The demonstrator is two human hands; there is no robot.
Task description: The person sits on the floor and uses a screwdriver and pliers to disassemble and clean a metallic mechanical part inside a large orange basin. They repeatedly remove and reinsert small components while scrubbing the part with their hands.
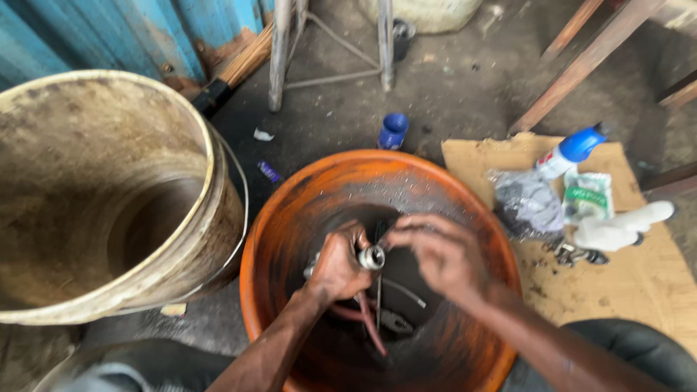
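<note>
Over the orange basin (290,218), the left hand (335,267) is closed around a small metal fitting (371,257), whose shiny end points toward three o'clock. The right hand (443,254) sits just beside it, fingers pinched at that end. The work looks mid-way: the fitting remains grimy, and pliers (396,321) lie in the basin at six o'clock. A bucket (109,196) stands at nine o'clock; bottles and a rag (528,205) rest on cardboard (639,276) at three.
</note>
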